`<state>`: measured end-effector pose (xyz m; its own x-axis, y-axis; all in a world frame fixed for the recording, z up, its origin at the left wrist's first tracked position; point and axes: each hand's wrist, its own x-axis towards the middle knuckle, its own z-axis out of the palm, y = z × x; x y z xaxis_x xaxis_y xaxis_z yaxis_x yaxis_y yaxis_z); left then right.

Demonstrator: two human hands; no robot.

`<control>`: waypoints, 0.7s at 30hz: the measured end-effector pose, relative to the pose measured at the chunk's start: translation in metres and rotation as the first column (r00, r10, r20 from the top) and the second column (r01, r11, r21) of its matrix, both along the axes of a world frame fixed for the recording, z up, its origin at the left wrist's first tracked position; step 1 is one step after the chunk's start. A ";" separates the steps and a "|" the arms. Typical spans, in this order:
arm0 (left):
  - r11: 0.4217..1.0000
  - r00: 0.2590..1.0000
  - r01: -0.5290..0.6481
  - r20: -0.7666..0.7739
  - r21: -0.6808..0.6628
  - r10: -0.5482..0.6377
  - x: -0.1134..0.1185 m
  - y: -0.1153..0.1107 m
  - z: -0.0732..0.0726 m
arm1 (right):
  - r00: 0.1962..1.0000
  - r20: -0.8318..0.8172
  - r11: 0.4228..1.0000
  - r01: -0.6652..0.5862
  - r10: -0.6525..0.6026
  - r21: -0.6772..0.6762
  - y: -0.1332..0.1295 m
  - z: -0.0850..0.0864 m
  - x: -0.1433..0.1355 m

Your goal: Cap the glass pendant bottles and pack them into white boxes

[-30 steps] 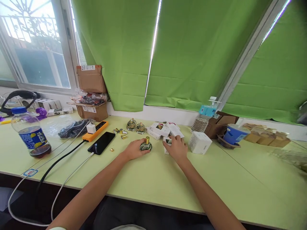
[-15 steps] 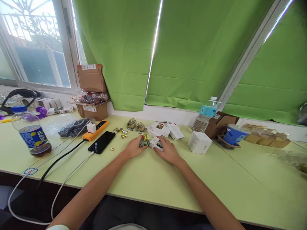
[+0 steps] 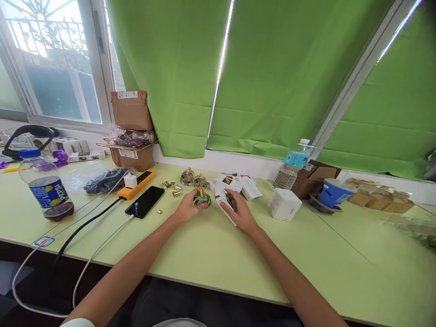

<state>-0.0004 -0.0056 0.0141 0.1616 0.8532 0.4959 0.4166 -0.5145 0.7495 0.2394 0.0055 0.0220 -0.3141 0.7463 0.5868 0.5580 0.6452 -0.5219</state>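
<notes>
My left hand (image 3: 186,207) is closed round the side of a small round glass perfume bottle (image 3: 202,199) with a gold neck, held upright at the table's middle. In my right hand (image 3: 241,213) is a slim white box (image 3: 222,198) with a dark picture on it, tilted, the fingers over its right side. Bottle and box are slightly apart. Just behind the held bottle stand two similar perfume bottles, one at the left (image 3: 187,176) and one partly covered (image 3: 200,180). Several small gold caps (image 3: 173,186) lie to their left. My palms hide parts of both held things.
White printed boxes (image 3: 229,182) lie behind my right hand, with a white cube box (image 3: 284,205) to the right. On the left are a phone (image 3: 145,202), an orange power strip (image 3: 136,185) with cables and a Pepsi bottle (image 3: 47,190). A blue tub (image 3: 334,192) stands far right.
The perfume bottle has shifted a little left and up with my left hand. The box in my right hand has turned, showing a longer side, and the gap between them has widened.
</notes>
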 end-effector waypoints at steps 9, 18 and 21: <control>0.965 0.967 0.253 -0.061 0.065 -0.249 0.002 -0.030 0.026 | 0.991 -0.066 0.992 -0.118 0.114 -0.048 -0.005 -0.002 -0.003; 0.980 0.967 0.194 -0.177 0.032 -0.186 0.004 -0.033 0.023 | 0.979 -0.119 0.982 -0.177 0.169 -0.060 -0.012 0.005 -0.008; 0.978 0.967 0.202 -0.170 0.052 -0.190 0.009 -0.039 0.025 | 0.983 -0.128 0.991 -0.132 0.130 -0.009 -0.019 0.008 -0.015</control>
<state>0.0082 -0.0446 0.0393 0.4059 0.7620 0.5046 0.4161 -0.6457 0.6403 0.2247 -0.0134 0.0298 -0.3337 0.7138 0.6157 0.3974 0.6988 -0.5948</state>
